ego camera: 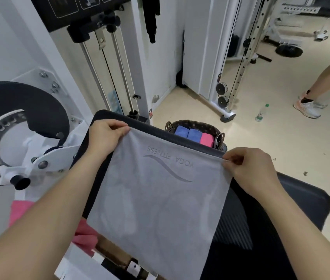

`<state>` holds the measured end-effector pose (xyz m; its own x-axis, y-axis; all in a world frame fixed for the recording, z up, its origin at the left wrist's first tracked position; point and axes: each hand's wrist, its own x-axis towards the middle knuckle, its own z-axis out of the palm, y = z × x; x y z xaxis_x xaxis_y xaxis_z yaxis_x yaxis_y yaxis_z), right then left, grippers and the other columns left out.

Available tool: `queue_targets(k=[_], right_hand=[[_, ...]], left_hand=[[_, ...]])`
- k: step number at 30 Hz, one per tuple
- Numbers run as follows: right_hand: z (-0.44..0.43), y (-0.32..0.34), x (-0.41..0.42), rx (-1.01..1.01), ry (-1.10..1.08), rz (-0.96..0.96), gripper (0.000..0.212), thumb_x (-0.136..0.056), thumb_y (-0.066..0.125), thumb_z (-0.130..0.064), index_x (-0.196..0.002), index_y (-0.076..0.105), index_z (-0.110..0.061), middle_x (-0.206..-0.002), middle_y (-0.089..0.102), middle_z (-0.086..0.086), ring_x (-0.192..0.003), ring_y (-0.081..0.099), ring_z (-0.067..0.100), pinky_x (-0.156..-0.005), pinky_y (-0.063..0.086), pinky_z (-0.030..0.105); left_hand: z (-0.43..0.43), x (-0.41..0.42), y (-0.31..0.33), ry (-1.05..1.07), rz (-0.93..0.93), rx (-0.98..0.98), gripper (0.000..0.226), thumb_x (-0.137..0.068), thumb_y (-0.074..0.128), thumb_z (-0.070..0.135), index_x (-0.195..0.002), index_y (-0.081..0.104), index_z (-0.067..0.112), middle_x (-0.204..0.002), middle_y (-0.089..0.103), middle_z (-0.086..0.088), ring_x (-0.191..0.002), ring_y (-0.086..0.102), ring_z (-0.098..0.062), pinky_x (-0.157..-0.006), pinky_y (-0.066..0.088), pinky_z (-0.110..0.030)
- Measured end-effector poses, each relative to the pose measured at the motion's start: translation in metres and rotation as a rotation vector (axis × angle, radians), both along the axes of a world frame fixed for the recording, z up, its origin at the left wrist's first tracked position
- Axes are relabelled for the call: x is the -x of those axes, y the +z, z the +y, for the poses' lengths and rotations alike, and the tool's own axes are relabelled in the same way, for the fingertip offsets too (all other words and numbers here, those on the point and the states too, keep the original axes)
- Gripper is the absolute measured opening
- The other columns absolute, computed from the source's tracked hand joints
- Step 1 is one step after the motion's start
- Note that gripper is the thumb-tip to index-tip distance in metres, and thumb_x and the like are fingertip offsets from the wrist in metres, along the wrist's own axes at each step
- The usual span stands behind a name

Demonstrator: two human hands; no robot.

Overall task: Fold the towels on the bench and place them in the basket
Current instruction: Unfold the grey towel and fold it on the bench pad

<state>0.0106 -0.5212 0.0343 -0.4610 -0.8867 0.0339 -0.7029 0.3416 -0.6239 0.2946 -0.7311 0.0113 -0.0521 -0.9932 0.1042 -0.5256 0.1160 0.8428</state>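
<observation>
A gym room, with a pale cream floor (271,158) running back to white walls and white-framed equipment. On the left stands a white cable machine (137,57) with bright steel guide rods, and beside it a big black round weight disc (8,98) on a white bracket. Further right a white perforated steel upright (247,57) carries small black pulleys and a cable down to the floor. A clear plastic water bottle with a green cap (262,113) stands upright on the floor near it, and another person's leg in a white trainer (308,109) shows at the right edge. Nearer, a black padded bench (305,199) runs across the foreground. Spread over it is a pale grey square towel (156,215), its far edge pulled taut between the two hands, which are well apart: the left hand (105,136) pinches the far left corner, and the right hand (249,168) pinches the far right corner between thumb and fingertips. The towel bears the words "YOGA FITNESS", upside down from here, with a grey wave line under them. Just past the bench sits a dark brown woven basket (200,123) holding two blue folded towels (188,134) and one pink folded towel (206,139) side by side. A loose pink towel (83,237) lies at the lower left, partly hidden by the forearm.
</observation>
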Motion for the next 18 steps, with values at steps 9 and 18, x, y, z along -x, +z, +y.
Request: queue_targets(k=[9,18], right_hand=[[-0.003,-0.003,0.009,0.084,-0.131,-0.038,0.026,-0.076,0.069,-0.011,-0.063,0.063,-0.032,-0.063,0.062,-0.017,-0.064,0.055,-0.003,-0.055,0.034,0.015],[0.003,-0.014,-0.011,0.270,-0.083,0.317,0.025,-0.084,0.061,-0.004,-0.106,0.072,-0.009,-0.105,0.067,0.012,-0.098,0.050,0.036,-0.077,0.041,0.038]], left_hand=[[-0.019,0.022,-0.001,0.013,0.048,0.027,0.008,-0.080,0.077,0.023,-0.086,0.078,0.028,-0.082,0.071,0.018,-0.077,0.062,0.008,-0.080,0.047,-0.017],[-0.001,0.014,0.003,0.026,0.052,0.087,0.017,-0.086,0.071,0.018,-0.102,0.074,0.024,-0.092,0.072,0.012,-0.087,0.065,-0.001,-0.087,0.052,-0.023]])
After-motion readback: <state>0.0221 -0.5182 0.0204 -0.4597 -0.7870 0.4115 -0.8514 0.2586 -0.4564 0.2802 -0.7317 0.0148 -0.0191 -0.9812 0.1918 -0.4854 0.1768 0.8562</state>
